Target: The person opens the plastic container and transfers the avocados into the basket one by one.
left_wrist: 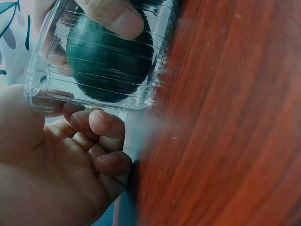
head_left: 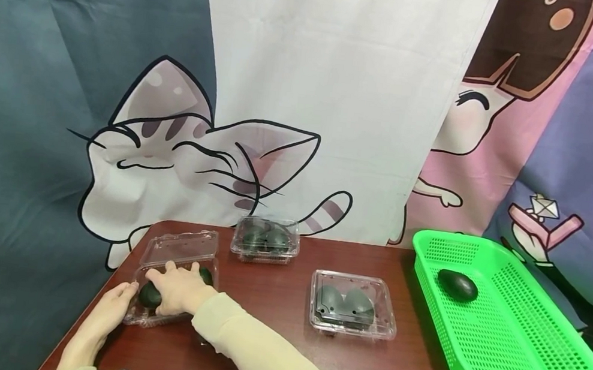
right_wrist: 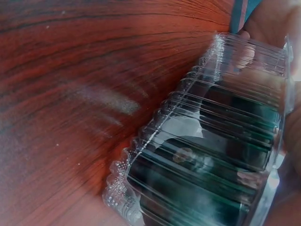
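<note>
An open clear plastic clamshell box [head_left: 180, 257] lies at the table's left side, its lid tipped back. In it are dark green, smooth oval avocados, one near the front [head_left: 150, 295] and one behind [head_left: 205, 275]. My right hand [head_left: 179, 290] reaches into the box from above and grips the front avocado [left_wrist: 110, 59], thumb across its top in the left wrist view. At the box's left end my left hand [head_left: 112, 304] pinches the rim, fingers curled against the wall. Through the ribbed side the right wrist view shows both avocados [right_wrist: 188, 188].
Two closed clear boxes with dark rounded contents stand on the table, one at the back [head_left: 266, 241], one at centre right [head_left: 352, 305]. A green perforated basket [head_left: 520, 329] at the right holds one dark avocado [head_left: 458, 286]. Behind hangs a printed cloth [head_left: 320, 61].
</note>
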A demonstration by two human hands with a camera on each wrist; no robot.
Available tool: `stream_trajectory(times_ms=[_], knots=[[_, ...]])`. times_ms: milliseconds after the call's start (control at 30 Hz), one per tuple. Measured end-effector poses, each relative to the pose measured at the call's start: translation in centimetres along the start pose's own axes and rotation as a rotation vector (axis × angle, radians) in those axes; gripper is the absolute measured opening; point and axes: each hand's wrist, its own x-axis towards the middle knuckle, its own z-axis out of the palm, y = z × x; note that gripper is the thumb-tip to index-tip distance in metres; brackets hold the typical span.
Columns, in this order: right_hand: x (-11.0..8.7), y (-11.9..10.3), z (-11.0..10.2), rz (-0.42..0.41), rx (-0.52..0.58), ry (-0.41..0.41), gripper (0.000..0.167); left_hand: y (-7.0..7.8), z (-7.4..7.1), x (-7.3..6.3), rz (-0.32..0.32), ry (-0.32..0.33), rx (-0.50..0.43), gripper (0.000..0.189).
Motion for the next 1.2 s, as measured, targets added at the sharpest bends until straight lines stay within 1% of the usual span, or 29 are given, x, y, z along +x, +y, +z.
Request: stream_trajectory(times_ms=[233,400,700,833,900,1100,1167,1200], knots=[[-0.1,0.3,0.2,-0.022,0.021,0.030,0.073,0.0,0.1,0.0,-0.023,-0.005,-0.027,0.044],[-0.4,0.4,0.1,-0.041,0.021,0.062,0.074,0.1,0.1,0.1,-0.016,-0.015,-0.026,0.048],[-1.0,0.7,-1.5,-0.076,0.050,0.093,0.079,-0.2,-0.1,0.3,-0.023,-0.022,-0.047,0.048],[-1.6,1.2,-2.2,-0.088,0.071,0.115,0.079,-0.3,-0.1,0.3,-0.001,-0.011,-0.016,0.052],[-2.0,1.5,-2.6,-0.097,0.079,0.120,0.079,-0.2,-0.1,0.3,0.000,-0.011,-0.006,0.053],[-3.4,2.7,-3.7,-0.116,0.078,0.127,0.080,0.0,-0.1,0.3,-0.036,-0.044,-0.051,0.044],[-3.9,3.1,-4.0,-0.119,0.075,0.131,0.080,0.0,-0.1,0.3,-0.021,-0.038,-0.041,0.047],[-4.2,3.3,-4.2,-0.127,0.069,0.136,0.080,0.0,0.0,0.3,-0.025,-0.036,-0.047,0.046]])
